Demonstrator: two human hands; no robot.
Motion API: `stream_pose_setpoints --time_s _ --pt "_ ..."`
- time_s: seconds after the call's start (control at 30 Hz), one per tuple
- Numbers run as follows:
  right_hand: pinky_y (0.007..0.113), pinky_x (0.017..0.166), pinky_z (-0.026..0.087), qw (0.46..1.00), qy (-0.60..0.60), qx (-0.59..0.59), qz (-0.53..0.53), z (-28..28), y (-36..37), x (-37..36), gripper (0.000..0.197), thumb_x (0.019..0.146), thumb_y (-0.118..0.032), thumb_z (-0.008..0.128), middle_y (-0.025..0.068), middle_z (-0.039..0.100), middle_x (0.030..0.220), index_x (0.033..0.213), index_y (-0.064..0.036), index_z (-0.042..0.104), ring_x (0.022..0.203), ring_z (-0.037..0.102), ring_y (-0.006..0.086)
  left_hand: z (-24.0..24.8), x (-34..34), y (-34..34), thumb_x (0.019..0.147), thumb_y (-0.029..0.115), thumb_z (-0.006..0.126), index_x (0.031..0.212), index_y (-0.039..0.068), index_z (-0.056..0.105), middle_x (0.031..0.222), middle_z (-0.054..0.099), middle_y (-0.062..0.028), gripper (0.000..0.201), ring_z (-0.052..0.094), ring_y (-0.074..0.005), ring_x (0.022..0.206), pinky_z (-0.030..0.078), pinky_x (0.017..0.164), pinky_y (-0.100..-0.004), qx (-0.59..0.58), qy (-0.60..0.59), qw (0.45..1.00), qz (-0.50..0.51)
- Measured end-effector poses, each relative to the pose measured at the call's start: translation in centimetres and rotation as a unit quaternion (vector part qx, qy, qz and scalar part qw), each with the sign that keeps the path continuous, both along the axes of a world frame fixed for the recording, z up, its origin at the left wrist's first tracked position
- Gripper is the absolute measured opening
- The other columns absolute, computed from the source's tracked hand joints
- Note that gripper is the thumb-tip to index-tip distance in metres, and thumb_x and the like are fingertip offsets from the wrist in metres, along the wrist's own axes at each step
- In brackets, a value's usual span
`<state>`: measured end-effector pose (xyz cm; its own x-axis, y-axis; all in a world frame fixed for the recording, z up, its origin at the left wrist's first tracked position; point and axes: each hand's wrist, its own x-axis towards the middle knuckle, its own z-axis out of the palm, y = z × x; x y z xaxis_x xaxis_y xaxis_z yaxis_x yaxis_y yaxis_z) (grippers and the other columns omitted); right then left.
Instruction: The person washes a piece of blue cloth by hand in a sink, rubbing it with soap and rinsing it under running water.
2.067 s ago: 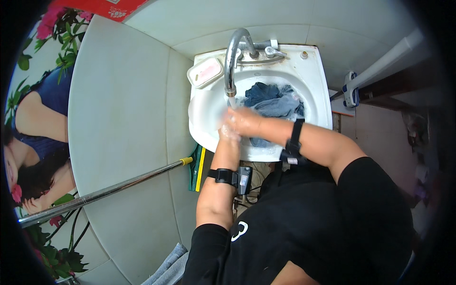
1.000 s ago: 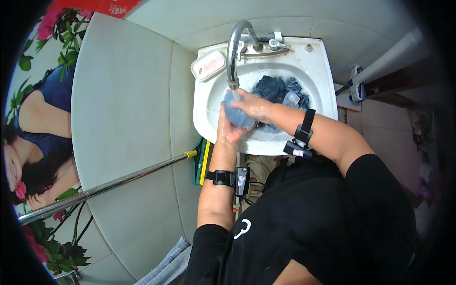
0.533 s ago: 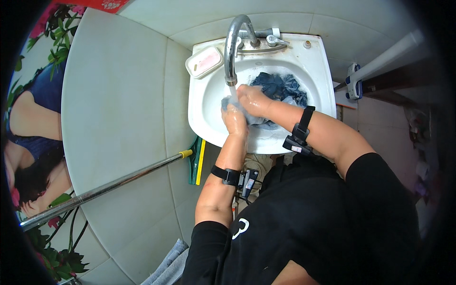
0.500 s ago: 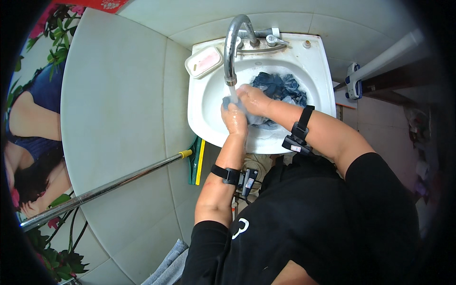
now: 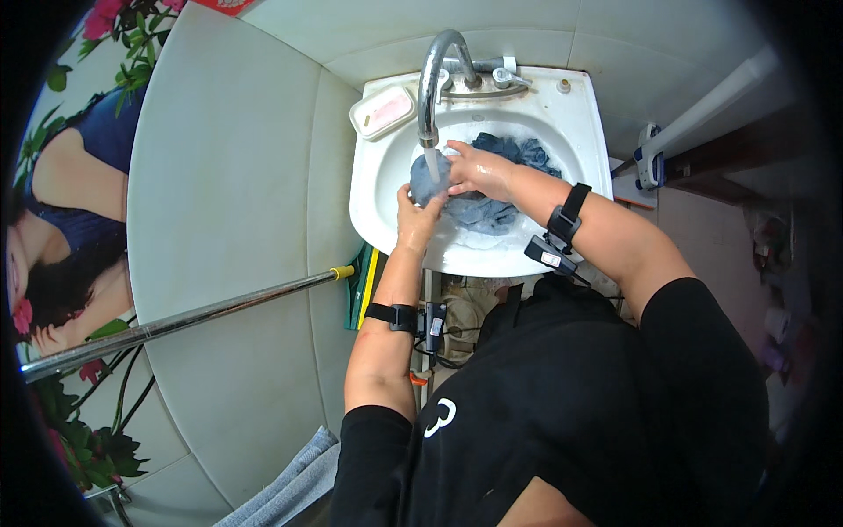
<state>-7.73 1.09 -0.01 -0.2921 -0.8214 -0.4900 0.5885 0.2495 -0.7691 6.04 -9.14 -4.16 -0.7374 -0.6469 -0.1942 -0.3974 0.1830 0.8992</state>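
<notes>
Under the running faucet [image 5: 429, 97], a wet blue-grey cloth [image 5: 428, 183] is held up in the stream, bulging between my hands. My left hand [image 5: 416, 218] grips its lower edge with thumb and fingers. From the right, my right hand [image 5: 480, 171] pinches the cloth's other side, its index finger raised. More blue-grey fabric trails down into the white sink [image 5: 369, 211] below my right hand. Darker navy fabric [image 5: 518, 149] lies soaking among suds behind that hand. Exactly where the blue-grey cloth ends in the basin is hidden.
A soap dish with pink soap [image 5: 386, 109] rests on the sink's back left corner. Tap handles [image 5: 507, 77] stand behind the faucet. A squeegee's metal pole [image 5: 202, 318] leans across the left side, its green head beside the sink. A grey towel [image 5: 294, 483] hangs lower left.
My hands have spread apart from a close bunch, opening the blue-grey cloth under the water. My left hand has moved slightly left; more of the trailing fabric shows in the basin.
</notes>
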Motion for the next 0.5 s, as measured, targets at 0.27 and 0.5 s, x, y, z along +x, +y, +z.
stream_pose_setpoints --time_s 0.27,0.5 --pt "0.036 0.086 0.035 0.729 0.606 0.134 0.290 -4.7 4.3 1.7 0.044 0.072 -0.022 0.052 0.0139 0.050 0.109 0.112 -0.0054 0.046 0.098 0.049 0.0297 2.1 -0.6 0.9 0.077 0.028 0.058 0.095 -0.002 0.041 0.066 0.047 -0.0063 0.039 0.047 -0.0132 0.053 0.043 0.049 -0.0263 0.141 -0.036 0.981 0.125" --pt "0.039 0.070 0.043 0.705 0.689 0.027 0.163 4.4 4.6 -1.1 0.020 0.074 -0.015 0.048 0.0140 0.058 0.083 0.091 -0.0077 0.057 0.079 0.054 0.0310 -0.9 1.4 0.3 0.067 0.024 0.066 0.103 -0.006 0.041 0.082 0.053 -0.0178 0.054 0.054 -0.0255 0.072 0.045 0.065 -0.0308 -0.060 -0.101 0.975 0.187"
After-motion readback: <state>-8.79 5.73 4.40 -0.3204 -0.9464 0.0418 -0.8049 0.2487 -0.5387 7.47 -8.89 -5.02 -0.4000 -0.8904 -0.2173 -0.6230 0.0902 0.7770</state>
